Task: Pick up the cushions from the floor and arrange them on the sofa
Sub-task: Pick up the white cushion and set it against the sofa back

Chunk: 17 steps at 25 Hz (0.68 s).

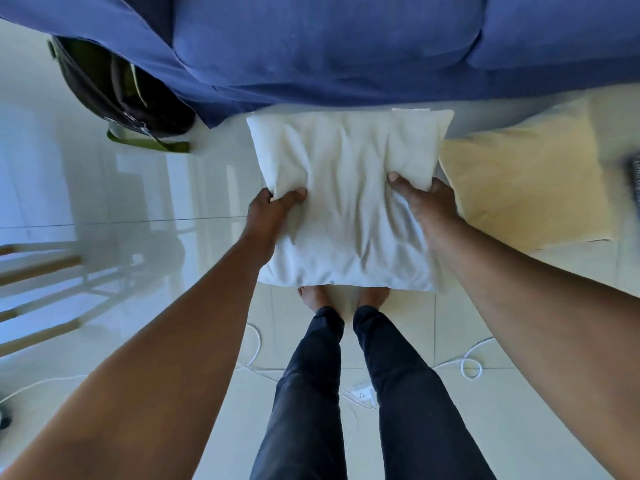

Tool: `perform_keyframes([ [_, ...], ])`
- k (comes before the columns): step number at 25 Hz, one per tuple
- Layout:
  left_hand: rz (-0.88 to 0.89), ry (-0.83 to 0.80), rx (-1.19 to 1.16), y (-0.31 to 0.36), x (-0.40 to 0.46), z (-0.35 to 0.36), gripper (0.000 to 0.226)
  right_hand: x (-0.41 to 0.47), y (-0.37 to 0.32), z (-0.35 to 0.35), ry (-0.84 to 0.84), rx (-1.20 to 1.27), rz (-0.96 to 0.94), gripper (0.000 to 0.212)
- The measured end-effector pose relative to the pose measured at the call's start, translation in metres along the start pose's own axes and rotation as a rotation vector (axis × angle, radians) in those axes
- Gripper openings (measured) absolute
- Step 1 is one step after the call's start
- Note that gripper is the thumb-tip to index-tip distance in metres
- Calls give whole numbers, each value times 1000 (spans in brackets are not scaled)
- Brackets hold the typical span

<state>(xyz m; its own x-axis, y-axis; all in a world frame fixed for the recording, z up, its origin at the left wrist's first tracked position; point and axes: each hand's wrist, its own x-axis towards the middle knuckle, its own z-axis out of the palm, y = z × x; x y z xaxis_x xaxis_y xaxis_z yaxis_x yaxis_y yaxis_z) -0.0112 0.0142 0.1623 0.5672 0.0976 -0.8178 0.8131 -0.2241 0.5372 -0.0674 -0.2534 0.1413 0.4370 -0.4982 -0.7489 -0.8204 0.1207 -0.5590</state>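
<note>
A white cushion (346, 195) hangs in front of me above my feet, held by both hands. My left hand (273, 213) grips its left edge and my right hand (422, 202) grips its right edge, thumbs pressed into the top face. A pale yellow cushion (526, 185) lies on the tiled floor to the right, its left edge tucked behind the white one. The blue sofa (346, 46) fills the top of the view, just beyond the white cushion's far edge.
A dark backpack with green straps (121, 95) leans against the sofa's left end. White cables (471, 365) and a power strip (363, 394) lie on the floor behind my feet. Wooden chair legs (38, 268) stand at the left.
</note>
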Motion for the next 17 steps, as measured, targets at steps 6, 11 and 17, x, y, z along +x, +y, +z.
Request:
perform_keyframes([
  [6,91,-8,-60,75,-118,-32,60,-101,-83,-48,-27,45,-100,64],
  [11,177,16,-108,116,-179,-44,54,-151,-127,-75,-54,99,-207,56],
  [17,294,24,-176,180,-204,-53,64,-170,-196,-96,-119,123,-329,59],
])
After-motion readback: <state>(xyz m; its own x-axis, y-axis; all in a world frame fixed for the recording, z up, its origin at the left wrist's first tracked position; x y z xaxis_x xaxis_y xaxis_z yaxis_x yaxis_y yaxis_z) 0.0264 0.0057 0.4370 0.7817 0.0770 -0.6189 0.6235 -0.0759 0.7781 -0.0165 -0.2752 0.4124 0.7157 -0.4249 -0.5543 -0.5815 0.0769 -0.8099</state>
